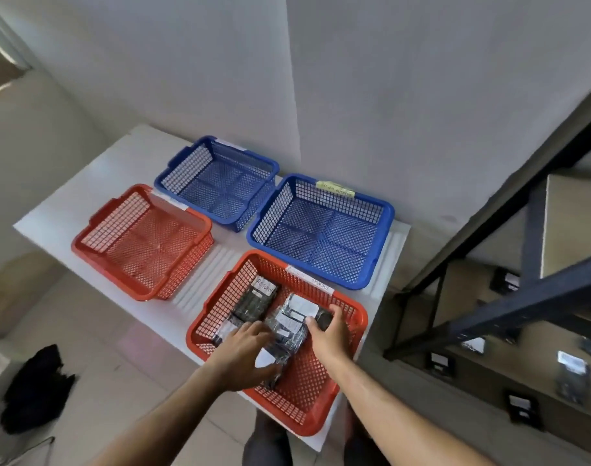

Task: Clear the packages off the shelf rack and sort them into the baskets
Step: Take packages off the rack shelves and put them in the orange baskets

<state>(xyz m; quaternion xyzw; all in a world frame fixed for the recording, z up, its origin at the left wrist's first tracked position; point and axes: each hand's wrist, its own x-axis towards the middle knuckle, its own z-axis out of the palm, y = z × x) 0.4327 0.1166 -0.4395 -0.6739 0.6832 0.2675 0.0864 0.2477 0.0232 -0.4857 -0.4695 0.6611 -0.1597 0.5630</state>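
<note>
The near red basket [362,318] holds several dark packages with white labels; one of them [257,301] reads "RETURN". My left hand [245,353] reaches into this basket and grips a dark package [266,360] between thumb and fingers. My right hand [327,334] is curled round another dark package [323,320] by the basket's right wall. A labelled package [292,319] lies between my hands. At the right stands the dark metal shelf rack [522,314], with more packages [573,376] lying on its lower boards.
A second red basket [85,250] and two blue baskets [270,163] [388,210] sit on the white table [52,216], all with nothing in them. A black bag [35,388] lies on the tiled floor at the left. A grey wall stands behind the table.
</note>
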